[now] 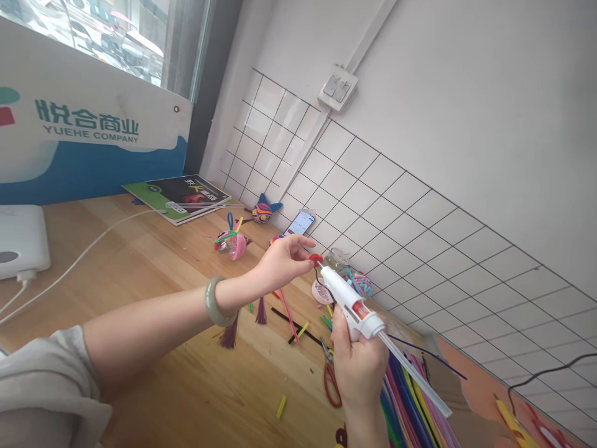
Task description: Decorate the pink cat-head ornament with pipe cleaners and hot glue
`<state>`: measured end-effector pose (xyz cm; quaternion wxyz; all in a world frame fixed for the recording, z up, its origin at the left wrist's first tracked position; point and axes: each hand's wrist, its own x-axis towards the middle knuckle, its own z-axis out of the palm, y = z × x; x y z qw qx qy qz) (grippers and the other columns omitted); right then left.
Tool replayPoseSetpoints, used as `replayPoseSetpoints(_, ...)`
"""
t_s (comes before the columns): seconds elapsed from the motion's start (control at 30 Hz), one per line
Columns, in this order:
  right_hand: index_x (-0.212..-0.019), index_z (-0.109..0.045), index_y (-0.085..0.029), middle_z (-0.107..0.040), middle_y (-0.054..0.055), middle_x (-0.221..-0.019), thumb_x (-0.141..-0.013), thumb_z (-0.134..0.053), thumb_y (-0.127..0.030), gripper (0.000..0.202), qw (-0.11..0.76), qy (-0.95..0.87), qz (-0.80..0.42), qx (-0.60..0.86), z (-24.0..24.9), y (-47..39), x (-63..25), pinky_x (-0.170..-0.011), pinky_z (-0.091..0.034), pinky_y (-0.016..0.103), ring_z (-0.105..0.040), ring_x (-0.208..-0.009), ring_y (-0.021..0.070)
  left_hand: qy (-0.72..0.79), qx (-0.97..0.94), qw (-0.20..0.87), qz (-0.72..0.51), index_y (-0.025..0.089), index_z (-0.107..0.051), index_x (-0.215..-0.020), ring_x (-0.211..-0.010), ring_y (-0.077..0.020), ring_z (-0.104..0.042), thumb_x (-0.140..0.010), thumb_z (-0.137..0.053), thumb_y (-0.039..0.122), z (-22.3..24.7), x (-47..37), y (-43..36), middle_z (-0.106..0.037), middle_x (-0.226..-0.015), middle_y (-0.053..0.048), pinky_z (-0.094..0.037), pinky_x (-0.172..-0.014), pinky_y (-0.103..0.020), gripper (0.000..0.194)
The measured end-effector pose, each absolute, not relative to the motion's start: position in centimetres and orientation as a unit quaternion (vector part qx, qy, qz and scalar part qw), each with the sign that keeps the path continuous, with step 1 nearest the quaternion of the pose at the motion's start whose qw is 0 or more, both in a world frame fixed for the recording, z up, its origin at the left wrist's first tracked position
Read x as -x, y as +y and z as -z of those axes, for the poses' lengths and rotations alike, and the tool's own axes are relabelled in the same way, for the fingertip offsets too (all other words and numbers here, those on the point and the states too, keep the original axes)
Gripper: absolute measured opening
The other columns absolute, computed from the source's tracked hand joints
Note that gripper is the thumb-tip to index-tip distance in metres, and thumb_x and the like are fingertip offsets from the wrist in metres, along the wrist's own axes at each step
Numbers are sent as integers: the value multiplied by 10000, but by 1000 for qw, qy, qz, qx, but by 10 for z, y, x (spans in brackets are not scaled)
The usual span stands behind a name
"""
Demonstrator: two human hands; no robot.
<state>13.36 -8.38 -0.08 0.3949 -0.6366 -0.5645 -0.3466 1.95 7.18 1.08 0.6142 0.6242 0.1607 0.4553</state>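
My left hand (286,261) pinches a small red piece of pipe cleaner (316,257) between thumb and fingers, above the table. Wrapped in my right hand (358,367) is a white hot glue gun (342,289), with a long clear glue stick (415,373) poking out of its back. Its nozzle points at the red piece and appears to touch it. Below the hands lie red-handled scissors (332,379), a pink pipe cleaner (289,314) and several short coloured offcuts. A bundle of coloured pipe cleaners (410,404) lies partly behind my right hand.
Toward the back stand a clear and pink ball ornament (232,244), a striped ball with blue ears (262,210) and a phone (301,224). A magazine (180,196) lies back left. A white device (21,242) with a cable is at left. A wire grid (401,218) lines the wall.
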Motion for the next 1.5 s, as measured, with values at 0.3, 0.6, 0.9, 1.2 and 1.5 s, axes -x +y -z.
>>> replayPoseSetpoints(0.3,-811,-607,-159,-616,67,-727,-913,-532,-407,278,400,-561,330,645,1,-84,-134,-572,-486,300,-615,-641,189,167,-627,613,-450,166,-586,-1010,-662,-108,-605,-704,-710,229,-11,-19,70,-670,-737,1,-441,-600,-232,335)
replayPoseSetpoints(0.6,-801,-621,-151,-610,68,-700,-909,-530,-425,308,397,-556,318,657,3,-85,-137,-580,-484,304,-621,-638,198,163,-626,616,-450,168,-583,-995,-669,-114,-614,-690,-719,222,-10,-20,72,-674,-733,2,-452,-612,-236,338)
replayPoseSetpoints(0.9,-770,-612,-152,-605,65,-683,-891,-554,-428,307,413,-549,301,661,4,-84,-137,-566,-469,302,-613,-612,194,156,-625,620,-448,165,-575,-1002,-679,-119,-621,-694,-713,225,-8,-22,73,-673,-733,1,-459,-633,-249,342)
replayPoseSetpoints(1.2,-719,-611,-160,-598,8,-546,-868,-568,-464,341,559,-478,47,676,-12,-87,-132,-536,-454,286,-545,-466,139,184,-624,611,-452,157,-594,-1004,-603,-93,-558,-699,-727,279,-14,-17,75,-633,-690,22,-407,-562,-225,354)
replayPoseSetpoints(1.5,-857,-579,-177,-591,-4,-576,-747,-540,-720,555,440,-480,-367,665,-9,-94,-184,-377,-260,214,-381,-368,63,184,-572,624,-499,149,-583,-1024,-612,-95,-587,-701,-707,169,-28,-3,93,-647,-715,3,-455,-595,-236,347)
